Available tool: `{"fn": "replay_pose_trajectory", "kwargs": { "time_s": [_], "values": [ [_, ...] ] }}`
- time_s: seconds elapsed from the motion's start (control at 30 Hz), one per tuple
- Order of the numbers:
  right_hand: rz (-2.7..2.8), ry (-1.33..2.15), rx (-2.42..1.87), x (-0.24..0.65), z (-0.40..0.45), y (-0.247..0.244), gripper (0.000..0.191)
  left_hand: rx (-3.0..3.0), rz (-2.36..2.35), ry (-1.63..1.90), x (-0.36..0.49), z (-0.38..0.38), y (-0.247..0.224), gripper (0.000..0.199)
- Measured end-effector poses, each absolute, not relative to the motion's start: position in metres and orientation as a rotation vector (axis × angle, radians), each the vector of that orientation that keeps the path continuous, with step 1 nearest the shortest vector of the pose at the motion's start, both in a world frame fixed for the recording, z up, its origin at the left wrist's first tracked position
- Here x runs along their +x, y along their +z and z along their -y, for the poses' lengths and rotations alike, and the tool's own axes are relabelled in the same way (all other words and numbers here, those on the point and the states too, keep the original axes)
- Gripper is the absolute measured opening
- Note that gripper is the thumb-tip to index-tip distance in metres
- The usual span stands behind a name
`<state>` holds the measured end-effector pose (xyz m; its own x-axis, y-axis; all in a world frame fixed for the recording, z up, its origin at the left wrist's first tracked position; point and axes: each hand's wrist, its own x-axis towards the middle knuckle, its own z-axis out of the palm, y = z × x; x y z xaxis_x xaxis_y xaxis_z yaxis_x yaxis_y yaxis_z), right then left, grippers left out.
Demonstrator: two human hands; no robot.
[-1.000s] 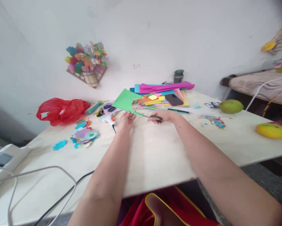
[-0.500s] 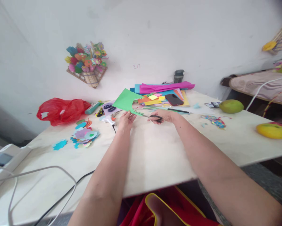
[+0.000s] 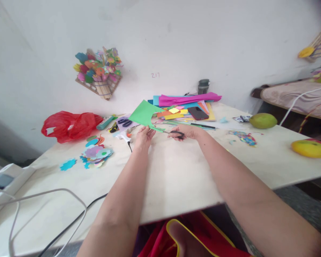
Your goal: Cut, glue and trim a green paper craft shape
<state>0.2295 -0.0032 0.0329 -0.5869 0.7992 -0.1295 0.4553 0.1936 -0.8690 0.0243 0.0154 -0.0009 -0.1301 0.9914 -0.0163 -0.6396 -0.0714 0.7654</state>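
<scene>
A sheet of green paper [image 3: 142, 112], its right side cut away in a curve, is pinched at its lower edge by my left hand [image 3: 144, 137]. My right hand [image 3: 182, 132] is closed round the black handles of a pair of scissors [image 3: 178, 133]. The blades point left and meet the narrow lower right part of the green sheet, just right of my left fingertips. Both hands are above the middle of the white table [image 3: 176, 178].
Cut paper flowers [image 3: 96, 153], a red plastic bag [image 3: 72, 125] and a white glue gun [image 3: 123, 136] lie left. Behind are coloured sheets [image 3: 188, 99] and a phone [image 3: 198, 113]. A green mango [image 3: 262, 120] and a yellow one [image 3: 310, 148] rest right. Cables cross the near left.
The scissor blades and the green strip at them have shifted very slightly. Both hands remain in nearly the same place.
</scene>
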Motion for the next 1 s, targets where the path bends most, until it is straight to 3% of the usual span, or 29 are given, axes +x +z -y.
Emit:
{"fn": "replay_pose_trajectory", "kwargs": {
  "time_s": [0.8, 1.0],
  "values": [
    [2.149, 1.3, -1.12, 0.231, 0.0, 0.028, 0.035, 0.642, -0.745, 1.576, 0.024, -0.016, -0.003, 0.013],
    [2.048, 1.433, -1.133, 0.232, -0.005, 0.022, 0.032, 0.665, -0.712, 1.575, 0.024, -0.017, -0.005, 0.012]
  ]
}}
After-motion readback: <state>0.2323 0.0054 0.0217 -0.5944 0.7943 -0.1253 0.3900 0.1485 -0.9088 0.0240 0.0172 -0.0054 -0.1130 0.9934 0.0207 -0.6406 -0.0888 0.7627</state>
